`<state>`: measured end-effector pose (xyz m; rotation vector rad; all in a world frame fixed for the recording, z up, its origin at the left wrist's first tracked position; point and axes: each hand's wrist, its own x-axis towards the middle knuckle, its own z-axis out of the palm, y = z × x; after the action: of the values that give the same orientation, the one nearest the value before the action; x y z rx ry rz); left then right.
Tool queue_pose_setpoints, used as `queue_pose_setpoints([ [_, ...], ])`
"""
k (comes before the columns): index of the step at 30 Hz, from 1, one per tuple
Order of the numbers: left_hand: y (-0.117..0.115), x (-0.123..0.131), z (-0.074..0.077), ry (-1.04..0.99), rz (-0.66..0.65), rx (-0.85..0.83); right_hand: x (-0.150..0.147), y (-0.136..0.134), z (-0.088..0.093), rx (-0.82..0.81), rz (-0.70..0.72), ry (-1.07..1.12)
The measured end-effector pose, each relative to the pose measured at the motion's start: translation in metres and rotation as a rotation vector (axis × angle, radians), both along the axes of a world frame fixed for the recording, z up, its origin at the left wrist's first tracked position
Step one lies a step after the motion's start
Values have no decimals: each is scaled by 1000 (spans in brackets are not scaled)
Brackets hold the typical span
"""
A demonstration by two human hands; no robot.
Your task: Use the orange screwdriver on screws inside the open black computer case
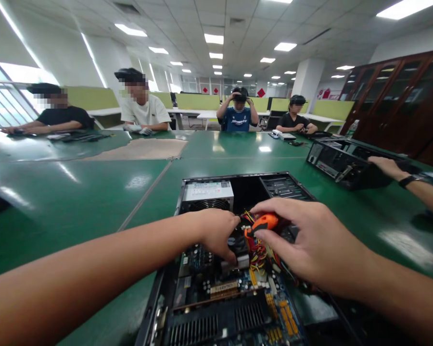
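An open black computer case (234,176) lies in front of me with its circuit board showing. My right hand (303,240) grips an orange and black screwdriver (267,222) above a bundle of coloured wires (259,254). Over the processor cooler (240,262) is my left hand (218,233), its fingers curved down around the cooler's near and far sides; whether they press on it cannot be made out. A silver power supply (208,191) sits at the far left of the case, and a graphics card (216,319) lies across the near part.
Another open computer case (341,161) stands at the right, with a person's hand (386,166) on it. Several people sit across the green table (202,166). A brown sheet (144,149) lies at the back left, and small parts lie near the far edge.
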<state>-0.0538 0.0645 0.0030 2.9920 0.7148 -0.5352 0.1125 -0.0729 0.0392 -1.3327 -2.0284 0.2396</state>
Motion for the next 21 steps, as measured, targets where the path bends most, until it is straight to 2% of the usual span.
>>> queue_pose_setpoints([
  [6, -3, 3, 5, 62, 18, 65, 2, -11, 6, -8, -27, 3],
  [15, -3, -2, 0, 52, -70, 103, -3, -5, -11, -201, 19, -96],
  [21, -8, 0, -1, 35, -73, 101, -5, -5, -16, -249, 19, -142],
])
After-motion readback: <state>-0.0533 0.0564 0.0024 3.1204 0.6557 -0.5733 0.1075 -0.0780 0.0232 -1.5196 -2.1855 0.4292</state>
